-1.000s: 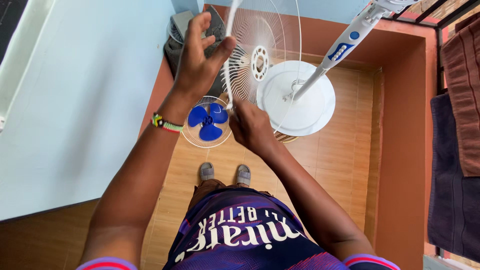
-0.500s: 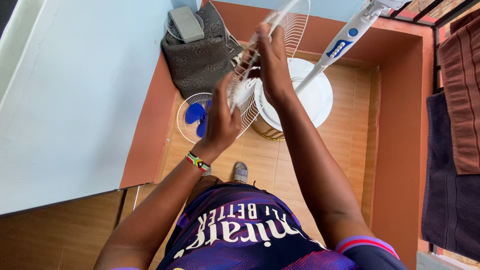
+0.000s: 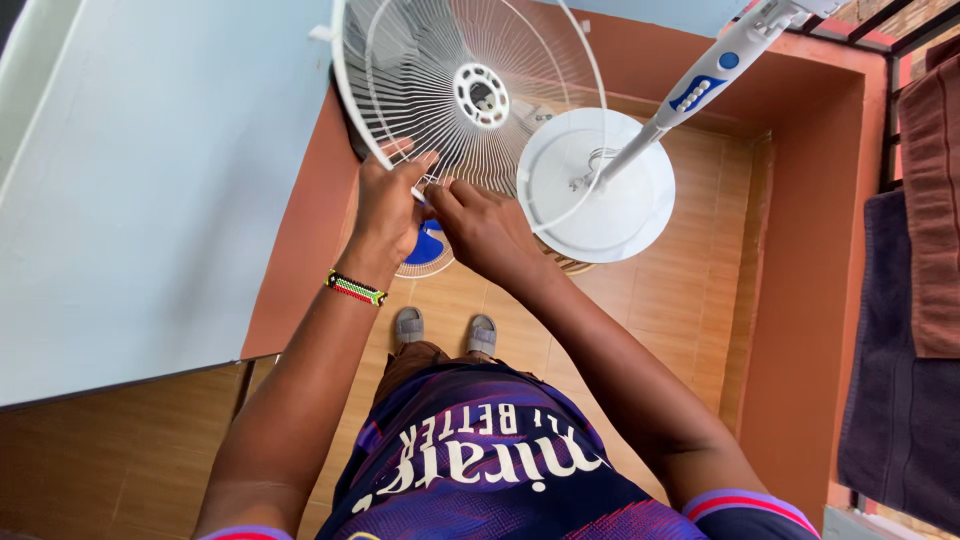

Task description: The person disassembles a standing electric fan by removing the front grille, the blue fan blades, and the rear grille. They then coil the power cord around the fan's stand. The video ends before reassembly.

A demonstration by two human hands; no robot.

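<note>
Fingers of my left hand (image 3: pixel 385 215) and right hand (image 3: pixel 487 230) pinch the white fan guard (image 3: pixel 470 95) at its lower rim, guard rising away from me.

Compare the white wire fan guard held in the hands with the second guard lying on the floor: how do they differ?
The held fan guard is raised in the air, gripped at its lower rim by the left hand and right hand; the floor guard lies flat on the tiles, mostly hidden behind the hands. The held guard is bare; the floor guard has a blue blade on it. Both are round white wire.
</note>
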